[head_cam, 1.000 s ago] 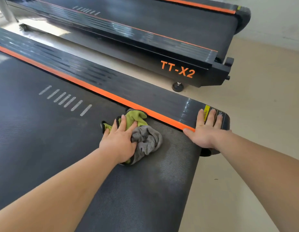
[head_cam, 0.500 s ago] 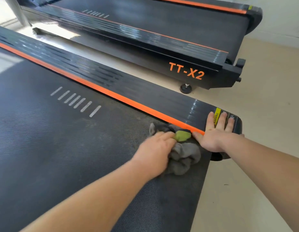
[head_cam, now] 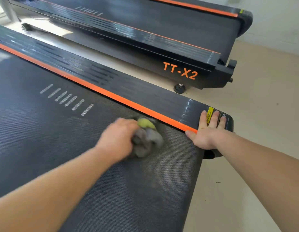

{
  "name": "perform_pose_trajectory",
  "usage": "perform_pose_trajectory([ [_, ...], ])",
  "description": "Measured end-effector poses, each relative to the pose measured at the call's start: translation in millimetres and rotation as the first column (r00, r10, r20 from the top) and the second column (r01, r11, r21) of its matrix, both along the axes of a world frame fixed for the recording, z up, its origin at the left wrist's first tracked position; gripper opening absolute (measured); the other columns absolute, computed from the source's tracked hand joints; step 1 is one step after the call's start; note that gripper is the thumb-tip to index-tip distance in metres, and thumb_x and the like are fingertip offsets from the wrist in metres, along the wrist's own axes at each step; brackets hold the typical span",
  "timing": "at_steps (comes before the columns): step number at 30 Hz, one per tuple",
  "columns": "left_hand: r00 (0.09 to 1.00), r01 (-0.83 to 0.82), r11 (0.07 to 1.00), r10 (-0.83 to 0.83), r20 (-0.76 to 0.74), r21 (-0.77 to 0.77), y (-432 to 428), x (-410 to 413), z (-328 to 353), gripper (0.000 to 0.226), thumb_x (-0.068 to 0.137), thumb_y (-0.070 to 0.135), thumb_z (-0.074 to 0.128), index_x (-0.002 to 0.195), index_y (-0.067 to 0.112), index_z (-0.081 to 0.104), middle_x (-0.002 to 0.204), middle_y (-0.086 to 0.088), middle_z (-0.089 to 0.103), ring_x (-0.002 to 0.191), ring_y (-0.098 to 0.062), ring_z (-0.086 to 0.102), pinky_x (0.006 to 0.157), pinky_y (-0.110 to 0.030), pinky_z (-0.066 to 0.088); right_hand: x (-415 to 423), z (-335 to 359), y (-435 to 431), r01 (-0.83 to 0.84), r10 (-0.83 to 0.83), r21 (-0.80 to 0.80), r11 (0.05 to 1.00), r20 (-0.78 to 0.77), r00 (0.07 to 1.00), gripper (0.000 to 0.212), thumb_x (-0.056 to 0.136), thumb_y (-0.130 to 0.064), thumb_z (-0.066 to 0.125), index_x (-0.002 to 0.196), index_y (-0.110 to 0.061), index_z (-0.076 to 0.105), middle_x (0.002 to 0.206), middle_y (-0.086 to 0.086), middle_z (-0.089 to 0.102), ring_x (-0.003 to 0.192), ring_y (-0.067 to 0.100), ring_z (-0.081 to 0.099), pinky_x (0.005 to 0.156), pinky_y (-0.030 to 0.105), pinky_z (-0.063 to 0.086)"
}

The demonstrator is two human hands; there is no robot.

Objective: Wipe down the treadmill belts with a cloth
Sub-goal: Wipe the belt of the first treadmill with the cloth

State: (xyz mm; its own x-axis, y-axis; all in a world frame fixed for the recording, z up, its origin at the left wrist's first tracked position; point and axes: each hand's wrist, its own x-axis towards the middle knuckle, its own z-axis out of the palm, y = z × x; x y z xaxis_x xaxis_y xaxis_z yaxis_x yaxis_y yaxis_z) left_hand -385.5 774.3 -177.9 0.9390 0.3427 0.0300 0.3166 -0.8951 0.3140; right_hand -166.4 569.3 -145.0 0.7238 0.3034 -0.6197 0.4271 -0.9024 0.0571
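Note:
A dark textured treadmill belt (head_cam: 45, 139) fills the lower left of the head view. My left hand (head_cam: 118, 139), blurred by motion, grips a bunched grey and green cloth (head_cam: 148, 139) and presses it on the belt close to the orange stripe (head_cam: 112, 96). My right hand (head_cam: 207, 131) lies flat with straight fingers on the rear end of the black side rail (head_cam: 145, 96), over a yellow warning label (head_cam: 209, 114), thumb at the belt's edge.
A second treadmill (head_cam: 162, 39) marked TT-X2 stands parallel behind, with a strip of beige floor (head_cam: 254, 123) between and to the right. Its levelling foot (head_cam: 179, 88) rests on the floor. The belt's rear end drops off just right of my right hand.
My left hand has swept the cloth back to the left, away from my right hand, after reaching it half a second ago. My right hand has stayed planted on the rail end.

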Motion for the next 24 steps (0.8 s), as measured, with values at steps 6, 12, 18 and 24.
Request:
perform_pose_trajectory([
  [6, 0.922, -0.38, 0.925, 0.381, 0.071, -0.029, -60, 5, -1, 0.022, 0.067, 0.007, 0.06, 0.086, 0.017, 0.054, 0.092, -0.009, 0.06, 0.091, -0.037, 0.054, 0.073, -0.041, 0.043, 0, 0, -3, 0.004, -0.004, 0.037, 0.999, -0.002, 1.0, 0.101, 0.096, -0.077, 0.031, 0.154, -0.027, -0.034, 0.16, 0.011, -0.042, 0.151, 0.037, -0.032, 0.12, 0.071, 0.004],
  [12, 0.962, 0.271, 0.963, -0.271, 0.038, 0.004, -44, -28, 1, 0.052, 0.069, 0.023, 0.036, 0.114, 0.025, 0.063, 0.122, 0.013, 0.059, 0.104, -0.019, 0.051, 0.084, -0.033, 0.051, -6, -3, -12, 0.001, -0.007, 0.126, 0.992, 0.045, 0.999, 0.098, 0.095, -0.078, 0.033, 0.157, -0.032, -0.029, 0.163, 0.006, -0.039, 0.152, 0.033, -0.03, 0.12, 0.071, 0.006],
  [18, 0.829, -0.55, 0.831, 0.555, 0.063, -0.083, -13, -8, -4, 0.022, 0.076, 0.01, 0.061, 0.09, 0.022, 0.051, 0.095, -0.005, 0.059, 0.099, -0.035, 0.052, 0.069, -0.037, 0.039, -8, -8, -13, 0.009, -0.024, 0.165, 0.986, 0.087, 0.996, 0.099, 0.094, -0.078, 0.036, 0.159, -0.035, -0.024, 0.165, 0.004, -0.034, 0.153, 0.032, -0.028, 0.12, 0.071, 0.006],
  [24, 0.964, 0.254, 0.962, -0.244, 0.106, -0.096, -87, -19, -10, 0.046, 0.067, 0.016, 0.053, 0.111, 0.023, 0.063, 0.119, 0.011, 0.06, 0.102, -0.022, 0.053, 0.087, -0.036, 0.05, -7, -7, -12, 0.004, -0.016, 0.156, 0.988, 0.075, 0.997, 0.098, 0.095, -0.078, 0.034, 0.159, -0.033, -0.025, 0.165, 0.005, -0.035, 0.153, 0.032, -0.029, 0.12, 0.071, 0.006],
])
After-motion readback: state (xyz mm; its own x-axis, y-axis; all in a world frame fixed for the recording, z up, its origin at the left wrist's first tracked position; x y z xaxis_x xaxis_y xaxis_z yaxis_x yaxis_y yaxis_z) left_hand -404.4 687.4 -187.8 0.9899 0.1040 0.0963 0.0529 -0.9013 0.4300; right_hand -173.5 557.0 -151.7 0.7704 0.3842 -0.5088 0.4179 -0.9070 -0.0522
